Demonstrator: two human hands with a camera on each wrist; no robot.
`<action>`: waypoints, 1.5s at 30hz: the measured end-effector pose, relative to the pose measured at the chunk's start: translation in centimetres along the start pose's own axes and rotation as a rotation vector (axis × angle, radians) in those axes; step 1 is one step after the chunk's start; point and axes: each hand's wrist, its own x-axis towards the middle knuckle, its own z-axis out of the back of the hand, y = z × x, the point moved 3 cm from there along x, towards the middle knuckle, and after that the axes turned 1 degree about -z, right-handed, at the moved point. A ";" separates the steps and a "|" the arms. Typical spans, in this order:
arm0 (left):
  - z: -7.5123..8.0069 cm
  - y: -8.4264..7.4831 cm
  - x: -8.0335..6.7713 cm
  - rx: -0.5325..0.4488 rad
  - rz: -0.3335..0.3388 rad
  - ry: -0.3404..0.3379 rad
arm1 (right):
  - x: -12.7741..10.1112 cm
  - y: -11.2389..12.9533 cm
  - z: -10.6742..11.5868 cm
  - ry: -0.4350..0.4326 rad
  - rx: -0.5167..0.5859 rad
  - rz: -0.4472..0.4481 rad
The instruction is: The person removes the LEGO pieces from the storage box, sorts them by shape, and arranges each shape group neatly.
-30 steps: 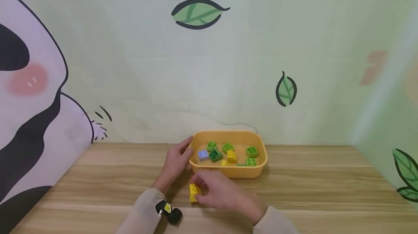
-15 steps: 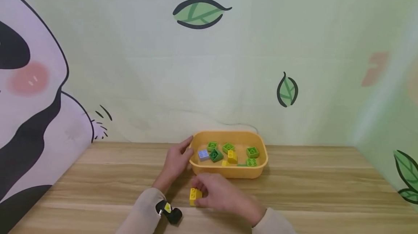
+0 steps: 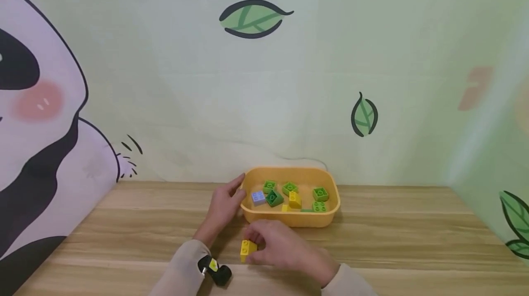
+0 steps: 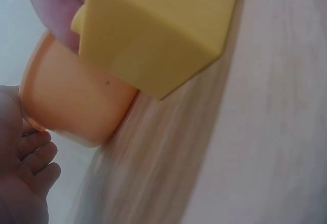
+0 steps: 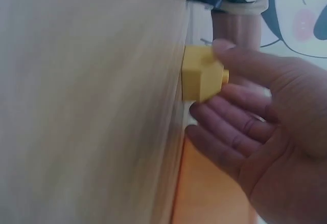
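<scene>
My right hand [image 3: 281,246] pinches a yellow toy brick [image 3: 246,250] between thumb and fingers, in front of the tub. In the right wrist view the thumb lies against this yellow brick [image 5: 196,73], whose side meets the wooden surface; the lower fingers are free of it. A stud pokes out beside the thumb. My left hand [image 3: 223,206] holds the left end of an orange-yellow tub [image 3: 289,219]. The left wrist view shows that left hand [image 4: 28,168] with its fingers bent by the rim of the tub [image 4: 76,96]; the yellow brick looms close to the camera.
Inside the tub lie several green bricks [image 3: 320,194], a light blue brick [image 3: 258,198] and a yellow sloped brick [image 3: 295,199]; its front wall partly hides others. A black wrist camera [image 3: 215,272] sits on the left sleeve. Behind the wooden table [image 3: 392,241] stands a printed backdrop [image 3: 264,103].
The right hand and its yellow brick have moved slightly nearer the person, away from the tub. The left hand stays at the tub's end.
</scene>
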 end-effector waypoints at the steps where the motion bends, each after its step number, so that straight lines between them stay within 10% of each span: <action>1: 0.0 0.0 0.0 0.001 -0.001 -0.001 | -0.1 0.0 0.2 -0.006 0.005 0.000; 45: 0.0 0.0 -0.1 0.017 0.002 0.009 | -0.6 -3.6 8.1 -0.435 0.054 -0.104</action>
